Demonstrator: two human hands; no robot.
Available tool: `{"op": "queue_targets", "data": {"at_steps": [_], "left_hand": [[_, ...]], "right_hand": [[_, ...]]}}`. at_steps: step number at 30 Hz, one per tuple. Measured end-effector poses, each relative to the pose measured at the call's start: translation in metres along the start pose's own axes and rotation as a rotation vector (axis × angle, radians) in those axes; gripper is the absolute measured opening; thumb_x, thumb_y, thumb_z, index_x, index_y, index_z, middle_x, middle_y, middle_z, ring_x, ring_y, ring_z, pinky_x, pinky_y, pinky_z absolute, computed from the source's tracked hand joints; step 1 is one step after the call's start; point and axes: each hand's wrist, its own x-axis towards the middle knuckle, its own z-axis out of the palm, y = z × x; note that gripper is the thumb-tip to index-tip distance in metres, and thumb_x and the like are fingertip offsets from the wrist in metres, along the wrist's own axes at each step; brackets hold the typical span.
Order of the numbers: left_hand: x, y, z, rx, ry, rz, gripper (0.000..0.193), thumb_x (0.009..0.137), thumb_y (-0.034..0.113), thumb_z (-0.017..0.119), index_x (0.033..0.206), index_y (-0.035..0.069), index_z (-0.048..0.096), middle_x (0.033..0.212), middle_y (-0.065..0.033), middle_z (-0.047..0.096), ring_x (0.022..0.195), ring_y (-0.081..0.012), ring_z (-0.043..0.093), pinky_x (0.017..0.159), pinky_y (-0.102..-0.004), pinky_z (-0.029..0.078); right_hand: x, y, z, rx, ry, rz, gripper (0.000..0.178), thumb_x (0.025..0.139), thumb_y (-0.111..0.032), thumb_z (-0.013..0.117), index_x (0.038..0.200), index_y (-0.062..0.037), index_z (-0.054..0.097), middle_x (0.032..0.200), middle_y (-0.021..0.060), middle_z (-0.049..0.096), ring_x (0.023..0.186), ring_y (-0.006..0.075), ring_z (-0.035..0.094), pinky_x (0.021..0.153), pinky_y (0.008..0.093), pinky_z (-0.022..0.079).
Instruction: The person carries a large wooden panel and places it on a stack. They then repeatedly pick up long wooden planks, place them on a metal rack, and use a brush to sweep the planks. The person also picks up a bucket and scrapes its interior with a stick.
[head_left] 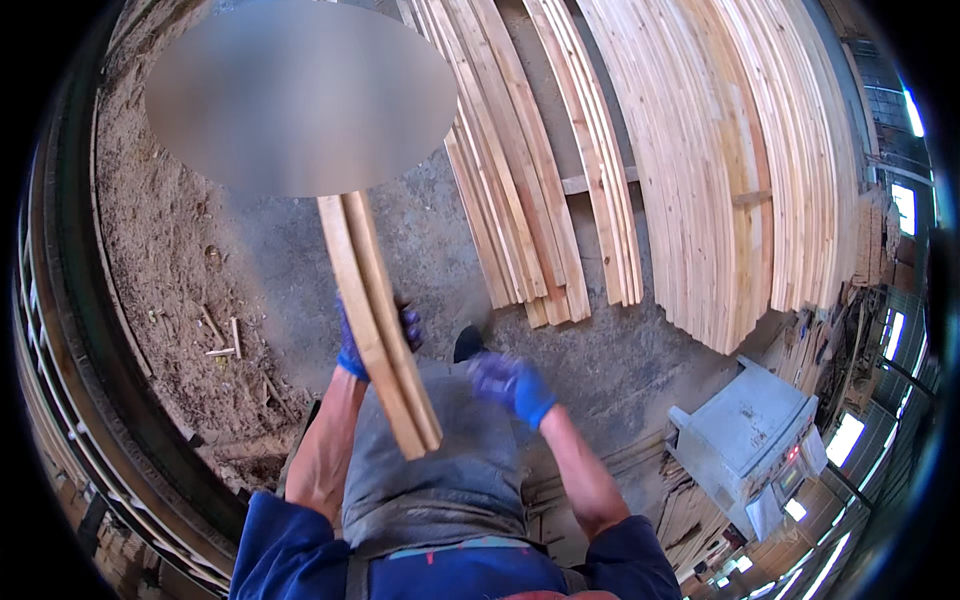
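My left hand (pixel 352 345), in a blue-purple glove, is wrapped round wooden strips (pixel 362 280), with fingertips showing along their right edge. The strips lie lengthwise side by side, their near ends over my grey-clad lap and their far ends lost behind a blurred oval. To the right, my right hand (pixel 508 385), in a matching glove, is held apart from the wood. Motion smears its fingers, so their pose cannot be made out.
Long strip stacks (pixel 510 180) rest ahead, with a wide board stack (pixel 690 180) farther right. A grey metal machine (pixel 745 420) stands at the right. Sawdust and offcuts (pixel 225 340) litter the floor at left, beside a dark rail (pixel 75 330).
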Motion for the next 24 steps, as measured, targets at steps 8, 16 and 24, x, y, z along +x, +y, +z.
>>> {"op": "queue_targets", "data": {"at_steps": [8, 16, 24], "left_hand": [[-0.015, 0.033, -0.074, 0.128, 0.12, 0.055, 0.064, 0.083, 0.061, 0.048, 0.107, 0.001, 0.056, 0.077, -0.0196, 0.058, 0.067, -0.0335, 0.057, 0.066, -0.0479, 0.046], [-0.009, 0.051, -0.092, 0.094, 0.195, 0.054, 0.076, 0.079, 0.068, 0.046, 0.11, -0.001, 0.056, 0.078, -0.0182, 0.056, 0.07, -0.0289, 0.052, 0.068, -0.041, 0.042], [-0.003, 0.024, -0.07, 0.226, 0.263, 0.163, 0.105, 0.073, 0.086, 0.028, 0.107, -0.008, 0.058, 0.073, -0.0213, 0.06, 0.063, -0.0341, 0.061, 0.057, -0.0463, 0.052]], "right_hand": [[0.267, 0.253, -0.206, -0.775, 0.559, 0.57, 0.07, 0.077, -0.038, 0.07, 0.131, -0.0009, 0.047, 0.129, 0.0245, 0.052, 0.118, 0.0346, 0.053, 0.1, 0.039, 0.041], [0.357, 0.29, -0.23, -1.145, 0.547, 0.537, 0.069, 0.073, -0.043, 0.072, 0.121, 0.0013, 0.052, 0.118, 0.0224, 0.059, 0.106, 0.0338, 0.06, 0.091, 0.041, 0.049], [0.205, 0.182, -0.192, -0.937, 0.391, 0.105, 0.074, 0.072, -0.052, 0.068, 0.116, 0.0065, 0.056, 0.094, 0.0252, 0.066, 0.086, 0.0361, 0.066, 0.079, 0.0442, 0.052]]}}
